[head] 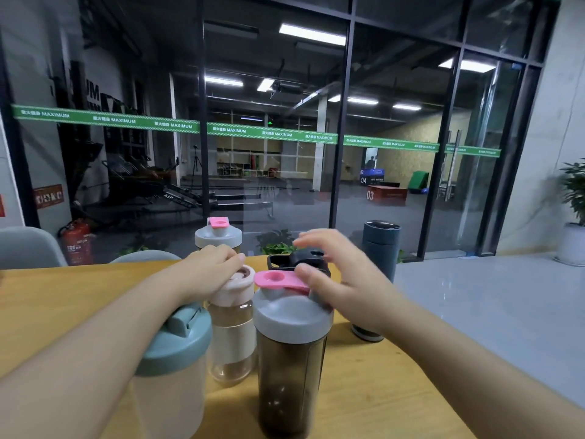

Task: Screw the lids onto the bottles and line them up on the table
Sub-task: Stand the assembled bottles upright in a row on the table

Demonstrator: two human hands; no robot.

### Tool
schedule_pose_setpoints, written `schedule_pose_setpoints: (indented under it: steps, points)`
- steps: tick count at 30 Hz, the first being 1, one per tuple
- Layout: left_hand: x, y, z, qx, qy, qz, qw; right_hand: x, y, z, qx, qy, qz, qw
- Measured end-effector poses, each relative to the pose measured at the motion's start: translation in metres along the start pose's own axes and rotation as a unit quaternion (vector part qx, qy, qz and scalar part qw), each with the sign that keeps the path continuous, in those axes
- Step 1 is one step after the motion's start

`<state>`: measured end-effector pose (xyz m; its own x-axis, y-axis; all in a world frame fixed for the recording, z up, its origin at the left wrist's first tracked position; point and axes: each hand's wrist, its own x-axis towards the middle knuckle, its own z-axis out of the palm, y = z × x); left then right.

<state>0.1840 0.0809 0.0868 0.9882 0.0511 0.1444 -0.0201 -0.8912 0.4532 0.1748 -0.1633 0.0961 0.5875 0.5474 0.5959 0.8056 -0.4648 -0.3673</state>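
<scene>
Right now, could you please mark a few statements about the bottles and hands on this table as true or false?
1. The left hand rests on the cream lid of the small clear bottle. True.
2. The dark smoky bottle has a blue flip cap. False: its cap is pink, on a grey lid.
3. The tall grey-blue tumbler has no lid on. True: its rim is open.
4. The teal-lidded bottle lies on its side. False: it stands upright.
5. The right hand hangs off the table. False: it is at the grey lid.
</scene>
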Motion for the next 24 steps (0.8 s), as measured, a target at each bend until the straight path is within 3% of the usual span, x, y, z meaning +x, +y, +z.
schedule_pose_setpoints:
  steps: [4, 10, 12, 24]
  points:
    - [0.002, -0.003, 0.001, 0.004, 0.004, 0.003, 1.0, -0.001, -0.014, 0.004, -0.008, -0.145, 0.013, 0.989]
    - [-0.01, 0.004, -0.004, 0.043, -0.024, 0.01, 0.999, -0.003, -0.015, -0.003, -0.049, -0.196, 0.044, 0.978]
    - [-0.011, 0.005, -0.002, 0.008, -0.003, -0.004, 1.0, -0.003, -0.015, -0.005, -0.053, -0.209, 0.054, 0.975]
    - [-0.006, 0.007, -0.006, 0.006, -0.018, 0.0, 1.0, -0.017, 0.022, -0.058, 0.021, -0.213, 0.107, 0.971]
